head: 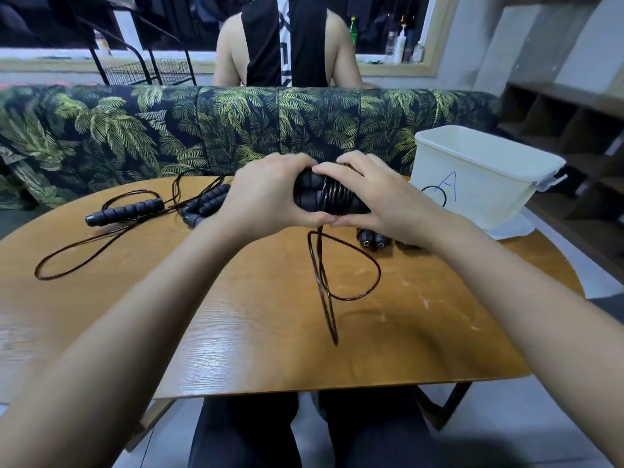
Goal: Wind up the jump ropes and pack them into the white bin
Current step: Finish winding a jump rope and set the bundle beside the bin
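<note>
Your left hand and right hand curl round the cord-wound handles; slack hangs toward 6 o'clock, bin at 2.

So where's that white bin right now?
In the head view, the white bin stands at the far right edge of the wooden table, just right of the right hand, before the leaf-patterned sofa.
</note>
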